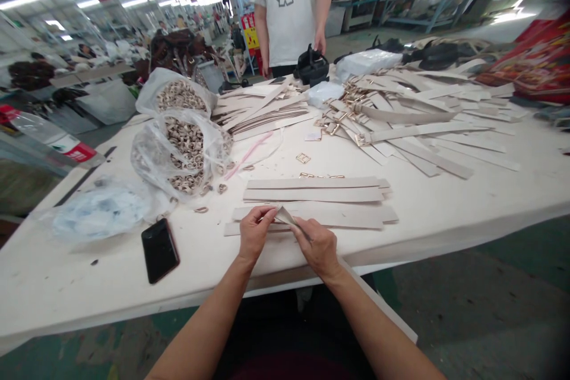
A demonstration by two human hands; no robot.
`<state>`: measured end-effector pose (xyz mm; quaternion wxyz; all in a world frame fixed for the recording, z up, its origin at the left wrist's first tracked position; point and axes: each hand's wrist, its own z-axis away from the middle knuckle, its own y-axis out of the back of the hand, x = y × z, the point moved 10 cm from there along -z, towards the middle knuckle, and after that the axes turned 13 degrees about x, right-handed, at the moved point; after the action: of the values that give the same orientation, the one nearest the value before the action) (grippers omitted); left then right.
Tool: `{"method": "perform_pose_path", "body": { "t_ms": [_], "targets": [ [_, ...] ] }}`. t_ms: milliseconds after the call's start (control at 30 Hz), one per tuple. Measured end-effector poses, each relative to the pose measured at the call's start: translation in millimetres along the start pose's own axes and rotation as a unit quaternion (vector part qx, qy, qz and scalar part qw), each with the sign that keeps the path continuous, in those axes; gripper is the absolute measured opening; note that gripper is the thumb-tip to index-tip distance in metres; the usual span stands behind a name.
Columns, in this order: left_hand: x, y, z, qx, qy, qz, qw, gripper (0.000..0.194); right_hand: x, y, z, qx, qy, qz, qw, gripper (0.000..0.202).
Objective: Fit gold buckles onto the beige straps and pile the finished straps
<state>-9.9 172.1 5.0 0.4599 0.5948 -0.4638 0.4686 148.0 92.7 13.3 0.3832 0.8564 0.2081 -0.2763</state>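
Both my hands hold one pale grey strap (287, 217) over the front of the table. My left hand (255, 231) pinches its end between thumb and fingers. Just behind that end, my right hand (318, 246) is closed around the strap, and its long tail runs under my right forearm and past the table edge. Under and beyond my hands lie several flat straps (312, 194) side by side. A few gold buckles (321, 176) lie behind them, with a single buckle (303, 158) a little farther off. Whether a small part sits in my left fingertips is hidden.
Plastic bags (182, 154) full of small strap loops stand at left, near a black phone (160, 250). A heap of straps with buckles (401, 119) covers the back right. Across the table stands a person (289, 12), one hand at a black object (312, 65).
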Motion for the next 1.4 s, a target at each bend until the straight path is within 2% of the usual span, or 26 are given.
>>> {"method": "perform_pose_path", "body": {
  "t_ms": [100, 200, 400, 533, 667, 733, 867, 1000, 1100, 1200, 1400],
  "targets": [
    [1, 1.3, 2, -0.021, -0.007, -0.021, 1.0, 0.026, 2, -1, 4, -0.002, 0.01, 0.015, 1.0, 0.032],
    [7, -2.4, 8, -0.072, -0.038, -0.06, 0.995, 0.021, 5, -1, 5, -0.021, 0.019, -0.001, 1.0, 0.031],
    [-6, -1.7, 11, -0.123, 0.045, -0.027, 0.991, 0.031, 3, 3, 5, -0.047, 0.036, -0.072, 0.996, 0.03],
    [-8, -1.4, 14, -0.147, 0.035, -0.046, 0.987, 0.031, 7, 2, 4, -0.057, 0.012, -0.069, 0.996, 0.03],
    [10, -1.5, 19, -0.131, -0.07, -0.077, 0.986, 0.026, 14, -2, 2, -0.06, -0.012, -0.036, 0.998, 0.03],
    [15, -2.4, 22, -0.114, -0.098, -0.085, 0.985, 0.024, 15, -3, 0, -0.062, -0.012, -0.025, 0.998, 0.03],
    [6, -2.9, 25, -0.072, -0.072, -0.089, 0.991, 0.025, 15, -7, 0, -0.076, -0.005, -0.022, 0.997, 0.029],
    [-10, -5.0, 30, -0.069, -0.021, -0.08, 0.994, 0.042, 12, -7, 3, -0.072, 0.019, 0.017, 0.997, 0.03],
    [-8, -7.4, 34, -0.084, -0.059, -0.127, 0.987, 0.039, 4, -9, 7, -0.077, 0.061, 0.071, 0.993, 0.03],
    [-3, -8.6, 35, -0.093, -0.088, -0.131, 0.983, 0.032, 0, -16, 11, -0.107, 0.096, 0.119, 0.982, 0.03],
    [-7, -12.6, 37, -0.109, -0.111, -0.137, 0.978, 0.033, 0, -22, 9, -0.136, 0.101, 0.147, 0.975, 0.031]
  ]
}}
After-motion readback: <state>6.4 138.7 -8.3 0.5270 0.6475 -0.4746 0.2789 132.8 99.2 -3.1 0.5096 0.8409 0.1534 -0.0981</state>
